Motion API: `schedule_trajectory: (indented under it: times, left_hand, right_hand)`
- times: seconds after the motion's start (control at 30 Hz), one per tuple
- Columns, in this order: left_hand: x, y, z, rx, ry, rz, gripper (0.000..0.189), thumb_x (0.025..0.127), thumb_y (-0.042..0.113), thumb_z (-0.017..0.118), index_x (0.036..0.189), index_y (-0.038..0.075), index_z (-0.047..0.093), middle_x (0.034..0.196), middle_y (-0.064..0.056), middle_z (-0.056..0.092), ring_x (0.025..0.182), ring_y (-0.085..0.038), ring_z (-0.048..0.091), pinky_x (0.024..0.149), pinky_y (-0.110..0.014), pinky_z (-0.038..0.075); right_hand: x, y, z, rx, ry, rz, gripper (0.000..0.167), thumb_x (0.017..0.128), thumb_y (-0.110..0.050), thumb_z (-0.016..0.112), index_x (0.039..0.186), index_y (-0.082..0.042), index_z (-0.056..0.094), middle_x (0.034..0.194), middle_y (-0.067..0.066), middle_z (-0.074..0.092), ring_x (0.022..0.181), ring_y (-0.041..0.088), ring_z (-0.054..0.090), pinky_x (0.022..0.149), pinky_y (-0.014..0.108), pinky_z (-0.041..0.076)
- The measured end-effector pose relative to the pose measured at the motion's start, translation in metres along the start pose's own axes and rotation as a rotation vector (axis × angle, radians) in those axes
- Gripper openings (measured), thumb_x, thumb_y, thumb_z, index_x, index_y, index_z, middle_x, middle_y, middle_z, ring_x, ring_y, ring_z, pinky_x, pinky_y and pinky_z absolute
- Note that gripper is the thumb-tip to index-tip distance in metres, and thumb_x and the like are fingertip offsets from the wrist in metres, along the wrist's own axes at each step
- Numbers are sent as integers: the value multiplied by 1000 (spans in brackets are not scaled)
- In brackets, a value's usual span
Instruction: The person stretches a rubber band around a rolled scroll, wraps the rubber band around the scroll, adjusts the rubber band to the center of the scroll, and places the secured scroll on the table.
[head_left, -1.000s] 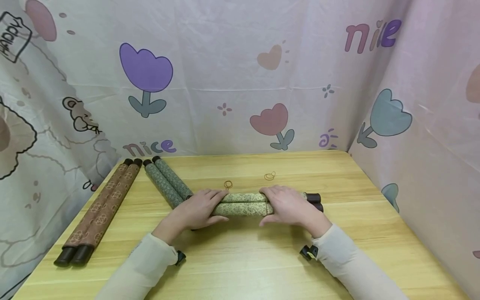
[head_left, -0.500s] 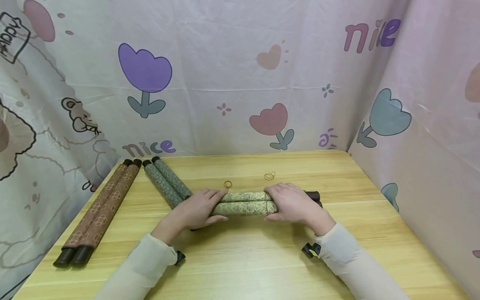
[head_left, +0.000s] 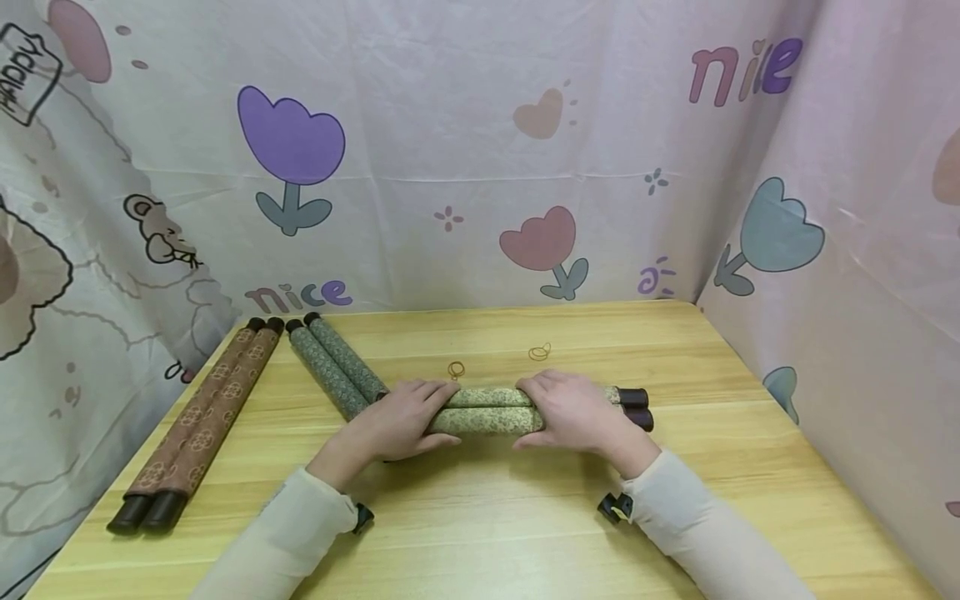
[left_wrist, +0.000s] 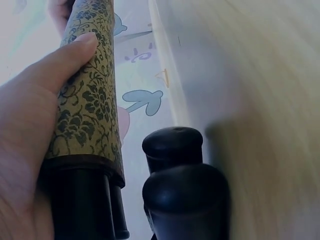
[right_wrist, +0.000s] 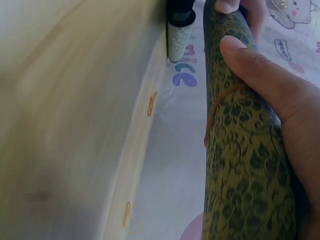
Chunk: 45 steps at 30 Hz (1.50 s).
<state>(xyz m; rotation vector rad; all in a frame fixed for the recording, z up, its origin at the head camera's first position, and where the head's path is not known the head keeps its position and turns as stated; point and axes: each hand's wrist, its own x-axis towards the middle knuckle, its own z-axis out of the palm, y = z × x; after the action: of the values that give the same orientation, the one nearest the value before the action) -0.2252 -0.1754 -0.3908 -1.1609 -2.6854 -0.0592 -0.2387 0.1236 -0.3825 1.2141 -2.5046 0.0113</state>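
A pale yellow-green scroll (head_left: pixel 487 421) with a dark floral pattern and black end knobs is rolled from both sides into two parallel rolls. My left hand (head_left: pixel 405 419) grips its left part, thumb along the near roll. Farther right, my right hand (head_left: pixel 573 412) holds the same scroll from above, its thumb on the near side. A thin orange-brown rubber band (right_wrist: pixel 216 111) loops round the rolls at the right thumb in the right wrist view. Black knobs (left_wrist: pixel 82 205) show at the left end in the left wrist view.
Left of the hands lie a grey-green double-rolled scroll (head_left: pixel 326 367), its near end behind my left hand, and a longer brown one (head_left: pixel 206 425). Two small groups of rubber bands, left (head_left: pixel 456 370) and right (head_left: pixel 538 353), lie behind. A printed curtain (head_left: pixel 420 167) hangs beyond the wooden table (head_left: pixel 480 533).
My right hand slid right along the scroll, baring the rubber band, then came back left over it. The scroll has shifted slightly right; my left hand keeps its hold.
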Motion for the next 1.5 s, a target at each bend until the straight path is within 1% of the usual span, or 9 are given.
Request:
schedule_trajectory:
  times: [0.13,0.4,0.5,0.57,0.8,1.03,1.17,1.27,1.5]
  left_hand:
    - [1,1,1,3,7,12,79,92,61,55,146,4,42,136,-15,54,121,-35,53,102,-50,42]
    - [-1,-2,0,6,13,-13,80,92,61,56,147,5,41,135,-15,55,120,-35,54,101,-49,43]
    - [-1,-4,0,14,27,-9,80,92,60,56,146,4,42,134,-15,56,119,-35,55,101,-50,44]
    - [-2,-4,-1,19,33,-2,79,92,60,56,146,3,42,133,-15,56,119,-35,55,100,-49,44]
    - [-2,-3,-1,16,16,0,79,93,59,56,147,3,41,134,-15,55,120,-35,54,101,-51,43]
    - [-1,0,0,7,7,-1,79,93,60,54,147,4,40,136,-15,54,120,-35,54,101,-50,43]
    - [1,1,1,3,16,13,78,94,62,51,146,4,42,136,-14,54,120,-34,54,101,-49,43]
    - [1,2,2,2,29,17,78,94,62,50,146,5,43,135,-14,55,120,-33,54,101,-49,43]
    - [2,4,2,22,40,31,78,93,61,54,144,4,45,133,-13,56,118,-33,55,100,-48,45]
  right_hand:
    - [1,-3,-1,34,-33,0,91,72,-70,70,129,0,56,116,12,67,107,28,63,92,42,52]
    - [-2,2,-9,127,-161,102,107,70,-71,71,144,0,43,137,17,54,126,35,51,107,49,37]
    - [-4,4,-12,120,-199,140,107,70,-68,73,145,1,41,140,18,51,128,37,48,108,51,36]
    - [-4,5,-12,97,-207,141,103,72,-67,73,143,1,43,138,18,53,126,36,50,107,51,38]
    - [-4,5,-8,5,-145,78,83,77,-57,75,133,0,52,124,13,61,116,31,58,102,47,44]
    - [-4,3,-5,-17,-103,53,81,74,-55,77,129,-1,55,120,12,64,112,30,60,98,45,47]
    - [-2,1,-4,-32,-70,20,82,74,-59,76,128,0,57,117,12,66,109,30,62,95,43,50]
    - [-1,-2,-4,-38,-60,25,84,74,-62,75,128,0,57,117,13,66,108,30,63,94,43,51]
    - [1,-8,-4,-70,-37,14,87,73,-71,69,125,-1,59,113,12,67,103,28,64,85,40,55]
